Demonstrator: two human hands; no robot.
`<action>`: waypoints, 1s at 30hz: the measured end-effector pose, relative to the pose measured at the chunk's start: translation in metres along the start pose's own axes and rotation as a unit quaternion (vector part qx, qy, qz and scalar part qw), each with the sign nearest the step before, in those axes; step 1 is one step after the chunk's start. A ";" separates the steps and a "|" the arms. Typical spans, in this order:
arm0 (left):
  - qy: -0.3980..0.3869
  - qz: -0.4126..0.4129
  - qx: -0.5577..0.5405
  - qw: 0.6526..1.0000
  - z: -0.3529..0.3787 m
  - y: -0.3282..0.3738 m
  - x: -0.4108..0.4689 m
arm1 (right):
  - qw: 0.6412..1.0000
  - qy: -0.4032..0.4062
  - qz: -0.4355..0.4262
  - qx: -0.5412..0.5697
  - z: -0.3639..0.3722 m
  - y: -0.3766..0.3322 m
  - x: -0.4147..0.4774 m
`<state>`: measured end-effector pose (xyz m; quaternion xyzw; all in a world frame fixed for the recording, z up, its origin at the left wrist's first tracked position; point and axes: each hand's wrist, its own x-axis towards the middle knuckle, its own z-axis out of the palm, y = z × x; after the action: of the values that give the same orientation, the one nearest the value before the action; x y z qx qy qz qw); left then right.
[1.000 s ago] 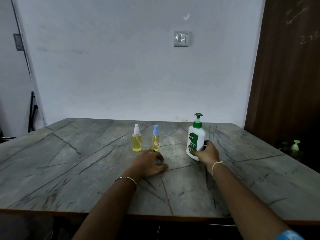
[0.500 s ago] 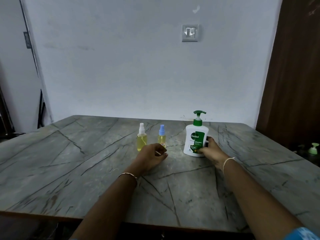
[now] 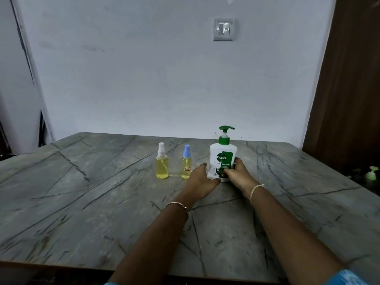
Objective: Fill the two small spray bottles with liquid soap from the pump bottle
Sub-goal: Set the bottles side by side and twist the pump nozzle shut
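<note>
A white pump bottle with a green top stands up straight on the grey desk, far from the person. Both hands are on its bottom part. The right hand grips the right side, with the thumb on the green label and the fingers going round the back. The left hand holds the left bottom corner, with the thumb across the front and the fingers up along the side.

Two small spray bottles stand just to the left of the pump bottle. The blue-top spray bottle is next to the left hand's fingers. The white-top spray bottle is a little more to the left. Both have yellow liquid in them and their tops are on.

A thin bracelet is on the left wrist and a white string is on the right wrist. A light switch is on the wall, and a brown door is at the right.
</note>
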<state>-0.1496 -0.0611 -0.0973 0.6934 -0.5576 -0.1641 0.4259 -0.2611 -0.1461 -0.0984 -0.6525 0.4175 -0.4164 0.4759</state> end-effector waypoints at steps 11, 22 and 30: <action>0.018 -0.011 -0.028 0.999 0.004 -0.003 -0.002 | 0.999 0.023 -0.025 0.002 0.007 0.004 -0.002; 0.010 -0.009 -0.050 0.999 0.007 -0.003 -0.001 | 0.996 0.037 -0.054 0.052 0.008 0.004 -0.001; 0.045 0.029 -0.066 0.996 0.008 0.011 0.007 | 0.975 0.147 -0.148 0.078 0.004 -0.031 0.008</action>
<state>-0.1595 -0.0711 -0.0913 0.6542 -0.5457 -0.1567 0.4996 -0.2505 -0.1467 -0.0676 -0.5993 0.3479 -0.6052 0.3919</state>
